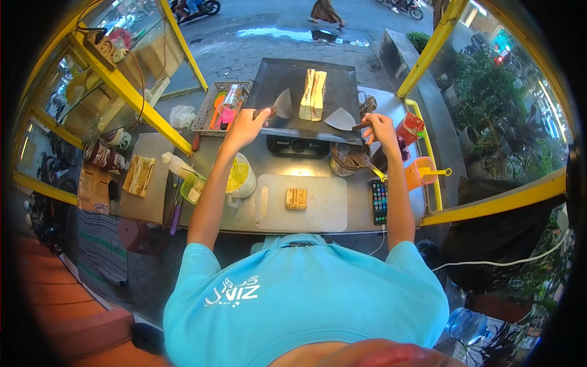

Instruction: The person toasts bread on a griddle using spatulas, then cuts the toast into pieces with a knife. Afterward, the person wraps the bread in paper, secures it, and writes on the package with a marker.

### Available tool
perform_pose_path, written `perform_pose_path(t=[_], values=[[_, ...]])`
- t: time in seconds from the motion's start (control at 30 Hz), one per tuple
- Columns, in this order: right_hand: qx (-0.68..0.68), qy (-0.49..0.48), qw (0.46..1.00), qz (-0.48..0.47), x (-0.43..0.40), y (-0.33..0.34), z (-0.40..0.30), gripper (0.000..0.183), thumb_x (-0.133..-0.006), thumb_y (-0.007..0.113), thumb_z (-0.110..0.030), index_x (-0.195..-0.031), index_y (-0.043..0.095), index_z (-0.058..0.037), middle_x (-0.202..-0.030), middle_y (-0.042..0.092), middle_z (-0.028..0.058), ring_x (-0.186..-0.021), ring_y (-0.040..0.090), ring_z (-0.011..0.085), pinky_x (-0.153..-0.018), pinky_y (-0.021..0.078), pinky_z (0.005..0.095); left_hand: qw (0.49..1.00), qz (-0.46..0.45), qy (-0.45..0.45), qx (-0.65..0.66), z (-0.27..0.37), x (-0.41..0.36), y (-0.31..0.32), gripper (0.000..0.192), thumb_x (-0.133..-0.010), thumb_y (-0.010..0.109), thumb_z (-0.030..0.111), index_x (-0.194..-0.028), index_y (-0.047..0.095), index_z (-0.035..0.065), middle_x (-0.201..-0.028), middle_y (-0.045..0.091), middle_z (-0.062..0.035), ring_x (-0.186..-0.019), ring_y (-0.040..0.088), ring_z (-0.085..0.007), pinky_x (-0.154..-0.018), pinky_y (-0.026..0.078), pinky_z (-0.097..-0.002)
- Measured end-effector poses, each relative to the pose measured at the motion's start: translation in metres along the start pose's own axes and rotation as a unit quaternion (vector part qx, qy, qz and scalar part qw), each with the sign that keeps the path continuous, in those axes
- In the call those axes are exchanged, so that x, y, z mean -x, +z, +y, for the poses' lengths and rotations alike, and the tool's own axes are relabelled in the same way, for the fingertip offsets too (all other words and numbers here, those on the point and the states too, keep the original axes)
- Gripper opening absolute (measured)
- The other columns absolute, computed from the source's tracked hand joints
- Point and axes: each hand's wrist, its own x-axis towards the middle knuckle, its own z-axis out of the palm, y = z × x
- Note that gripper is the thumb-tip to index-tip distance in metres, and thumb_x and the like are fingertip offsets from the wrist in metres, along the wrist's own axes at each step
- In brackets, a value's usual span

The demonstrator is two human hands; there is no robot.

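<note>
My left hand [248,125] grips the wooden handle of a metal scraper [284,103], its blade over the left part of a flat black griddle [270,75]. In my right hand [380,130] is the handle of a second scraper [340,120], with its wide blade at the griddle's right front. Between the blades, long pieces of filled bread [313,94] lie side by side on the griddle; neither blade touches them. Below the griddle's front edge shows a black Rinnai stove [298,146]. Nearer me, a small toasted bread piece [296,198] rests on a white cutting board [321,215].
A tub of yellow spread [239,176] stands left of the board, near my left forearm. At right are a tub of brown spread [346,160], a phone [379,202] and an orange container [418,173]. A utensil basket [211,130] sits left of the griddle. Yellow posts [431,50] frame the stall.
</note>
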Motion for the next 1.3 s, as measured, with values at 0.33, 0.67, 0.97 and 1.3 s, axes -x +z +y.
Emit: perform_pose_path(t=[0.33,0.67,0.97,1.3], values=[[0.083,-0.118,0.987,0.072,-0.032,0.084,-0.034,0.032,-0.091,0.053,-0.024,-0.091,0.066,0.0051,-0.063,0.067,0.0143,-0.05,0.066,0.0193,-0.048,0.0531,0.0306,0.992,0.039,-0.051,-0.112,0.012,-0.018,0.02,0.052,-0.093,0.054,0.048,-0.084,0.071,-0.0002,-0.076,0.069,-0.0196,-0.077,0.068,-0.0367,-0.071,0.05,-0.046],[-0.01,-0.049,0.993,0.107,-0.057,0.082,-0.033,0.03,-0.09,0.056,-0.025,-0.086,0.065,0.0039,-0.059,0.063,0.0124,-0.045,0.063,0.0179,-0.045,0.0498,0.0283,0.997,0.028,-0.028,-0.062,-0.023,-0.041,0.022,0.051,-0.093,0.054,0.048,-0.084,0.071,0.0006,-0.073,0.069,-0.0152,-0.072,0.067,-0.0275,-0.068,0.048,-0.0391],[0.028,-0.117,0.984,0.128,-0.008,0.068,-0.041,0.024,-0.09,0.058,-0.021,-0.09,0.068,0.0011,-0.062,0.066,0.0117,-0.051,0.067,0.0186,-0.048,0.0537,0.0305,0.987,0.06,-0.098,-0.11,-0.006,-0.072,-0.009,0.053,-0.09,0.055,0.05,-0.075,0.071,0.0021,-0.073,0.069,-0.0173,-0.075,0.069,-0.0318,-0.071,0.05,-0.0411],[-0.101,0.021,0.988,0.111,-0.075,0.108,-0.02,0.028,-0.088,0.056,-0.024,-0.086,0.067,0.0007,-0.07,0.069,0.0191,-0.055,0.069,0.0279,-0.053,0.0562,0.0364,0.994,0.047,-0.068,-0.073,-0.011,-0.088,0.012,0.053,-0.088,0.055,0.052,-0.078,0.074,0.0036,-0.075,0.069,-0.0185,-0.074,0.068,-0.0313,-0.072,0.049,-0.04]])
